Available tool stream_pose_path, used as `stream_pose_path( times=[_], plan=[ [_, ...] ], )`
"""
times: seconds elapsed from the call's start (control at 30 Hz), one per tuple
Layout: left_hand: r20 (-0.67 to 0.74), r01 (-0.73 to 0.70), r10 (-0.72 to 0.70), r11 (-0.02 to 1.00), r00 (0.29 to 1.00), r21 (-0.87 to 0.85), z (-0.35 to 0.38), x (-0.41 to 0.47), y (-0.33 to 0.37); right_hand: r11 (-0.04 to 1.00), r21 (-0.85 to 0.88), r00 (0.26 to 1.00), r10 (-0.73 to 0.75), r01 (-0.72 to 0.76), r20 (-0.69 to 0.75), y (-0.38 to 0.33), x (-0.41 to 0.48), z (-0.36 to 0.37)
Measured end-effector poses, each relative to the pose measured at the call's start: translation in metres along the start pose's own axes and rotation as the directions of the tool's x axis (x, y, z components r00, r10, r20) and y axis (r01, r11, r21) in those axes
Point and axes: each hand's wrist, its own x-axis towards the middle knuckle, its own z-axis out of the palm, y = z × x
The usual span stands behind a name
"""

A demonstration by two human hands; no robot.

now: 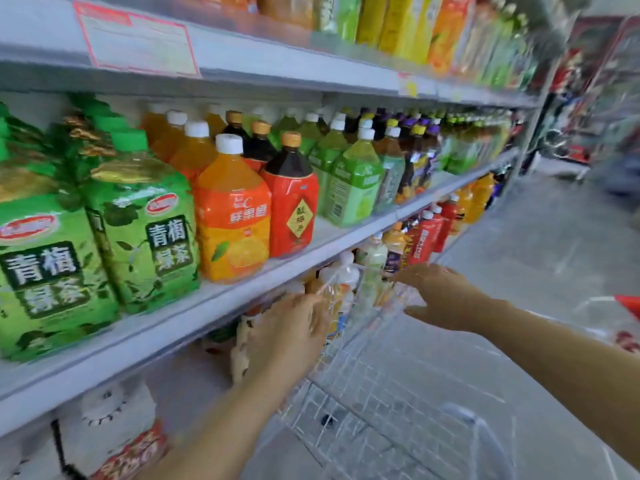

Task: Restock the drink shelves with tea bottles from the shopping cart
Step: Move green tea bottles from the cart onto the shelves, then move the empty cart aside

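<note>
The wire shopping cart (374,386) stands against the drink shelves, and I see only its mesh and the floor through it. My left hand (291,327) reaches to the cart's left front corner, fingers stretched toward the rim, holding nothing I can make out through the blur. My right hand (440,296) hovers over the cart's front rim with fingers straight and thumb spread, empty. Large green tea bottles (138,230) fill the left of the middle shelf (242,292). Pale bottles (346,275) stand on the lower shelf just beyond both hands.
An orange juice bottle (232,216) and a red-labelled dark drink (294,202) stand beside the green tea, with green bottles (353,188) further right. Red bottles (426,237) line the lower shelf. The grey aisle floor (540,244) runs to the right. The cart handle (478,431) is near me.
</note>
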Motion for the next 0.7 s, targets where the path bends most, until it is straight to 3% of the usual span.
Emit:
stream_pose_path(
  times=[0.07, 0.17, 0.3, 0.47, 0.57, 0.7],
  plan=[
    [0.01, 0.061, -0.061, 0.998, 0.998, -0.012, 0.018, 0.003, -0.004, 0.998, 0.012, 0.995, 0.061, -0.062, 0.079, 0.025, 0.002, 0.023],
    [-0.002, 0.071, -0.071, 0.998, 0.998, -0.002, 0.03, 0.013, -0.004, 0.986, 0.108, 0.99, 0.121, -0.127, 0.067, 0.042, 0.009, 0.042],
    [0.056, 0.033, -0.033, 0.999, 0.998, 0.012, 0.033, 0.037, 0.01, 0.973, 0.097, 0.976, 0.201, -0.209, 0.085, 0.059, 0.009, 0.039],
    [0.326, -0.097, 0.078, 0.994, 0.942, 0.043, 0.047, 0.077, 0.036, 0.945, 0.125, 0.942, 0.274, -0.301, 0.192, 0.1, -0.007, 0.029],
    [0.442, -0.141, 0.099, 0.988, 0.891, 0.063, 0.042, 0.079, 0.068, 0.923, 0.082, 0.877, 0.327, -0.377, 0.352, 0.129, -0.02, 0.033],
    [0.561, -0.193, 0.171, 0.981, 0.81, -0.022, 0.027, 0.051, 0.122, 0.844, 0.037, 0.716, 0.43, -0.535, 0.551, 0.16, -0.056, 0.028]
  ],
)
